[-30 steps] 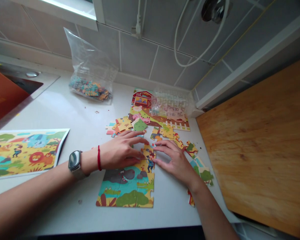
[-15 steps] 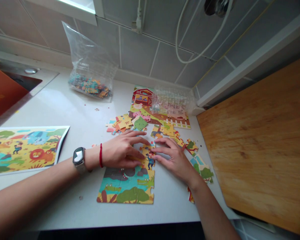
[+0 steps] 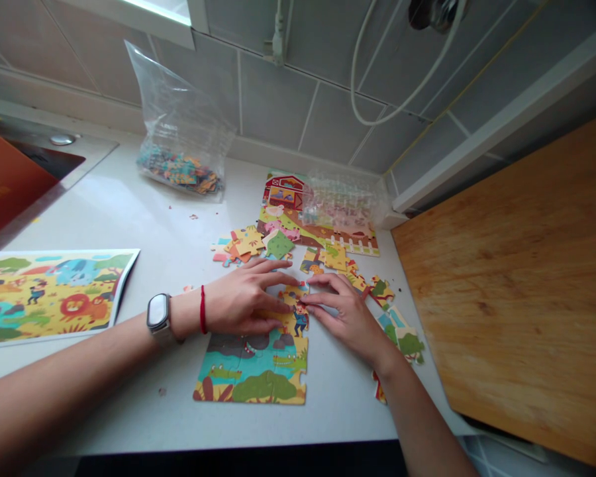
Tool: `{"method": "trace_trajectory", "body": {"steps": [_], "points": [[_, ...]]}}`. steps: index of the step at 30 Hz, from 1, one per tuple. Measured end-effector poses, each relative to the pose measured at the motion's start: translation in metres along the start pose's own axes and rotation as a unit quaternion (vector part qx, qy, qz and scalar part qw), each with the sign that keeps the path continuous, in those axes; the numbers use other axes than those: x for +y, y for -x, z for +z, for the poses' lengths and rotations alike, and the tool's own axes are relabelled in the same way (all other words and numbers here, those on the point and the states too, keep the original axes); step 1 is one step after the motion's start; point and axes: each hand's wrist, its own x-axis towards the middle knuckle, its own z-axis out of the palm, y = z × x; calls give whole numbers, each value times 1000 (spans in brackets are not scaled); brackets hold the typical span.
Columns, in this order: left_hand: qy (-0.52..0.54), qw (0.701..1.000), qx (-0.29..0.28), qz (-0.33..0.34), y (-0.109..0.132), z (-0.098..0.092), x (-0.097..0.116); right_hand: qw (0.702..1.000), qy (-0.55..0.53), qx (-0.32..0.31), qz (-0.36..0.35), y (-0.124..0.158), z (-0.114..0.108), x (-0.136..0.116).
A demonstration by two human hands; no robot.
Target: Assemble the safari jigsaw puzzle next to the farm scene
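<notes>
The partly joined jigsaw puzzle (image 3: 263,391) lies flat on the counter, showing crocodiles in blue water and a green bush. Across its upper part rests my left hand (image 3: 251,298), fingers spread and pointing right, hiding some of the picture. My right hand (image 3: 335,305) is at the puzzle's upper right edge. Its thumb and bent fingers close on a small puzzle piece (image 3: 300,290), mostly covered by the fingertips. Just below them shows a piece with a figure in blue (image 3: 300,321).
Loose puzzle pieces (image 3: 246,242) lie beyond my hands, with more pieces (image 3: 402,334) to the right. A picture sheet (image 3: 54,298) is at left. Behind stand a bag of pieces (image 3: 181,165) and a farm puzzle (image 3: 283,192) under clear plastic (image 3: 342,199). A wooden board (image 3: 516,285) borders the right.
Both hands stay in nearly the same place. The right fingertips shift only slightly at the puzzle's edge, and the view moves a tiny bit.
</notes>
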Motion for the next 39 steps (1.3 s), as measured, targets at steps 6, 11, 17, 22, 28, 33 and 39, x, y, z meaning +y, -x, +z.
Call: {"method": "trace_trajectory", "body": {"steps": [6, 11, 17, 22, 28, 33, 39], "points": [[-10, 1000, 10, 9, 0, 1, 0, 1000, 22, -11, -17, -1, -2, -2], [-25, 1000, -2, 12, -1, 1, 2, 999, 29, -32, -25, -2, -4, -5], [-14, 1000, 20, 2, 0, 3, 2, 999, 24, -29, -19, -1, -2, -4], [-41, 999, 36, -4, 0, 2, -2, 999, 15, 25, -26, 0, -1, 4], [-65, 997, 33, -11, 1, 1, -6, 999, 19, 30, -38, 1, -2, 5], [-66, 997, 31, -14, 0, 1, -5, 999, 26, 9, -36, 0, -2, 4], [-71, 997, 35, -20, 2, 3, -10, 999, 31, 28, -25, 2, 0, 7]]}}
